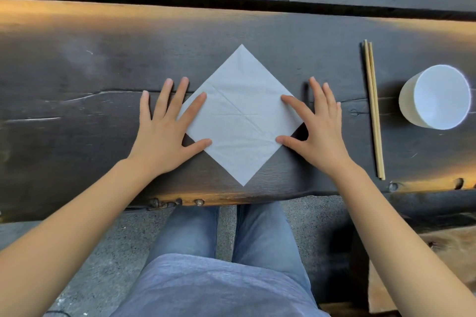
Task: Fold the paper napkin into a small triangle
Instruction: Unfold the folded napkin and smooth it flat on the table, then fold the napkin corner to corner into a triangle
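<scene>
White square paper napkin [242, 116] lies as a diamond mid-frame on dark wooden table [77, 72]. Left hand [164, 131] and right hand [319, 128] spread flat, pinning side corners, holding nothing. Thin, limp, tearable; likely pinch bottom corner.

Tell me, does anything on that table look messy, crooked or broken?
Nothing stands out. The napkin lies flat, turned like a diamond, creased but untorn, with the left hand and right hand spread on its side corners. The chopsticks lie together; the cup stands upright.
</scene>
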